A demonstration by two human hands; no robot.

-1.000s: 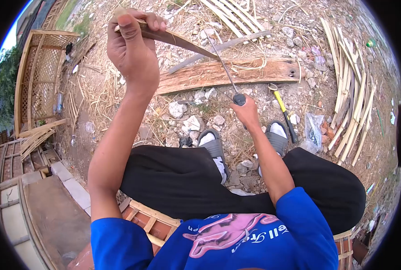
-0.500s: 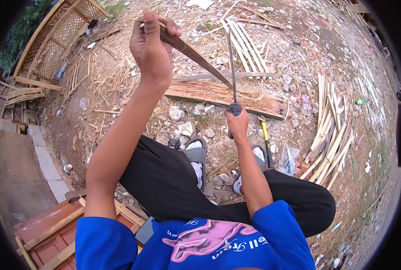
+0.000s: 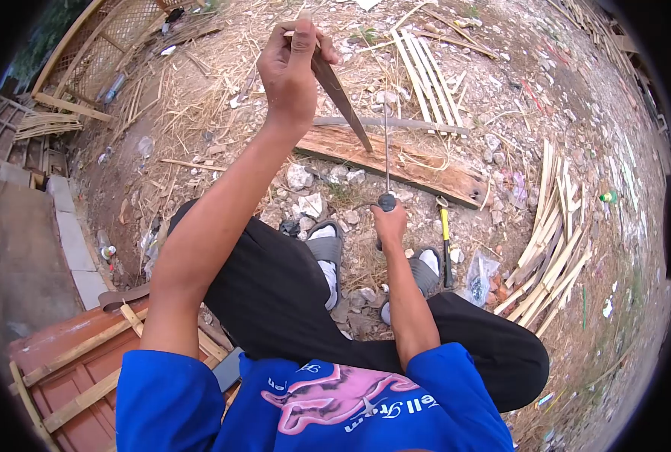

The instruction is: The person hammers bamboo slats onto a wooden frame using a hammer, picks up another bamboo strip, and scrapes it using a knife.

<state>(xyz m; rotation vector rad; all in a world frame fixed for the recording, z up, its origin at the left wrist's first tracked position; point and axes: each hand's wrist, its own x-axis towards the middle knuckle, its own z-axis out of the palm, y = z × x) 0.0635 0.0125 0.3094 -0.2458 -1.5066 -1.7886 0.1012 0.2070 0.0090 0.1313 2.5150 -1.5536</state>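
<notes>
My left hand (image 3: 289, 79) is raised and closed around the upper end of a brown bamboo strip (image 3: 341, 102). The strip slants down to the right, its lower end over a thick weathered plank (image 3: 418, 166) on the ground. In my right hand (image 3: 390, 224) is the dark handle of a long-bladed knife (image 3: 387, 151). Its narrow blade points away from me, seen nearly edge-on, just right of the strip's lower end; a small gap shows between them. Pale shavings (image 3: 433, 160) lie on the plank.
A hammer-like tool with a yellow and black handle (image 3: 446, 239) lies right of my feet, beside a clear plastic bag (image 3: 480, 275). Split strips (image 3: 550, 241) are piled at right, more pale strips (image 3: 426, 75) beyond the plank. Stones and straw cover the ground. Reddish wooden panel (image 3: 72, 354) at lower left.
The knife has come back toward me, and its blade no longer crosses the strip's lower end. The strip now hangs more steeply. The view has shifted slightly.
</notes>
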